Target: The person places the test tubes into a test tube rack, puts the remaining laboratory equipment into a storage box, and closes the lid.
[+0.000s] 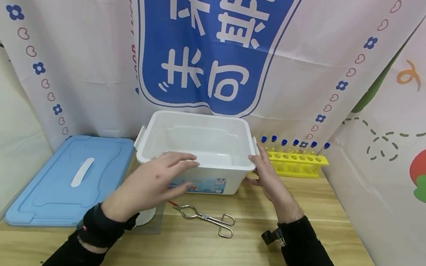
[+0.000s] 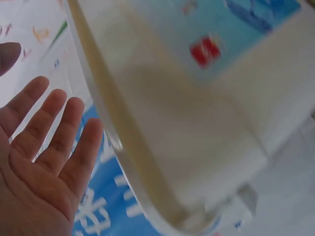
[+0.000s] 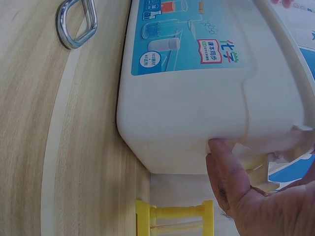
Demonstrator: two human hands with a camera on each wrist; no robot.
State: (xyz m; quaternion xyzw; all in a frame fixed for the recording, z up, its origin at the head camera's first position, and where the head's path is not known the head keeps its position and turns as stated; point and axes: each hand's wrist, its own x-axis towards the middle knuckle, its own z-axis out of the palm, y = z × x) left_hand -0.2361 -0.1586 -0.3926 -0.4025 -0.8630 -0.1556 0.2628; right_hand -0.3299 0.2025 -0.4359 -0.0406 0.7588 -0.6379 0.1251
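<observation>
A white plastic storage bin [image 1: 237, 176], without its lid, stands upright on the table with a blue printed label [image 3: 197, 54] on its front wall. My right hand [image 1: 271, 183] grips its right front corner, fingers at the rim and against the wall under it. In the right wrist view the fingertips [image 3: 219, 147] press that wall. My left hand [image 1: 158, 179] is in front of the bin's front rim with its fingers extended. The left wrist view shows those fingers [image 2: 64, 118] spread and holding nothing. Inside the bin, bare white walls and floor show.
Metal crucible tongs [image 1: 205, 217] lie in front of the bin. At left rests a blue lid [image 1: 57, 195] with a white strip [image 1: 83, 172] on it. A yellow test tube rack [image 1: 299, 158] with blue-capped tubes stands right. A white round piece [image 1: 145, 217] is partly hidden by my left wrist.
</observation>
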